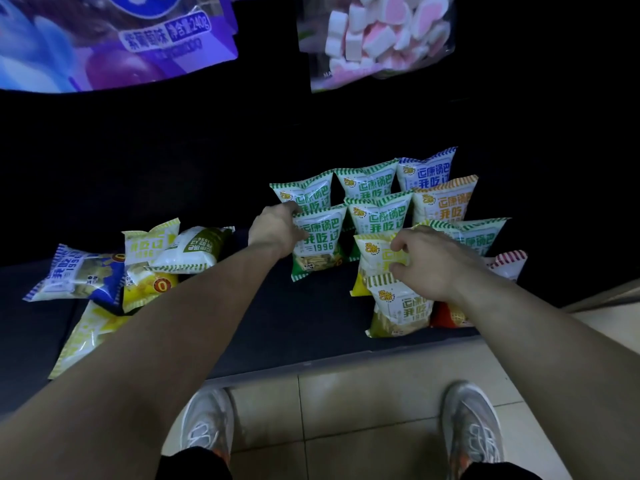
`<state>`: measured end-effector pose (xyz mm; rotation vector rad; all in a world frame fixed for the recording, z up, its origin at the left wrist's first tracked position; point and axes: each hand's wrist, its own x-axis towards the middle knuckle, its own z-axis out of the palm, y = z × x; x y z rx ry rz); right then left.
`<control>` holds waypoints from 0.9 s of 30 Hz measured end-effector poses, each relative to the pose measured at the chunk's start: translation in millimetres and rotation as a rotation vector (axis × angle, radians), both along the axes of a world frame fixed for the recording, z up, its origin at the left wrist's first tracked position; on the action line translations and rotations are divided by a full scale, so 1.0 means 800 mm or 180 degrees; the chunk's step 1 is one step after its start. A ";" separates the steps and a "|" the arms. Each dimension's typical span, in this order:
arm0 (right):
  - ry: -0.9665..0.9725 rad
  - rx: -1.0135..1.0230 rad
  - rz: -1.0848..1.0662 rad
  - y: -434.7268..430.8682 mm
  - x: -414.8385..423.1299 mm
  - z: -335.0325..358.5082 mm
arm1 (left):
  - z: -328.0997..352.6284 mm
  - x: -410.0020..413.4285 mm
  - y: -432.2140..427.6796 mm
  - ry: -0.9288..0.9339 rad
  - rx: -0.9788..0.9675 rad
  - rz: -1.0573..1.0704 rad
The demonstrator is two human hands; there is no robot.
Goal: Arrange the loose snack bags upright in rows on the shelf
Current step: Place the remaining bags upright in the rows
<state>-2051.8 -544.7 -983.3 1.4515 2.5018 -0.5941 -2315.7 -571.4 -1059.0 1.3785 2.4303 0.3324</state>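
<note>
Several snack bags stand upright in rows at the right of the dark shelf (284, 327). My left hand (275, 230) grips the left edge of a standing green bag (320, 242). My right hand (427, 261) pinches the top of a yellow bag (372, 258), just behind an olive-green bag (400, 306) in the front row. A red bag (507, 266) shows partly behind my right wrist. A loose pile lies flat at the left: a blue bag (74, 275), yellow bags (149, 282), and a white and olive bag (192, 249).
A purple candy bag (114, 39) and a marshmallow bag (377, 36) hang above the shelf. The shelf's front edge runs above the tiled floor (363, 403), where my two shoes stand. Bare shelf lies between the pile and the rows.
</note>
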 end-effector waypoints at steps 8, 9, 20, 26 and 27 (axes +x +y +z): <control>-0.0264 -0.0050 0.0024 -0.005 0.002 0.003 | -0.003 0.007 0.004 0.0247 -0.0115 -0.0058; -0.0273 -0.0055 0.0041 -0.006 0.000 0.003 | -0.003 0.009 0.004 0.0397 -0.0198 -0.0080; -0.0382 0.0069 0.0191 -0.013 -0.008 0.014 | 0.026 0.010 -0.011 0.1191 -0.0470 -0.0556; -0.0273 0.0132 0.0353 -0.041 -0.040 0.039 | 0.107 0.001 -0.076 0.1000 -0.0888 -0.0828; -0.0185 0.0121 0.0360 -0.050 -0.048 0.046 | 0.120 -0.001 -0.093 0.0940 -0.0931 -0.0813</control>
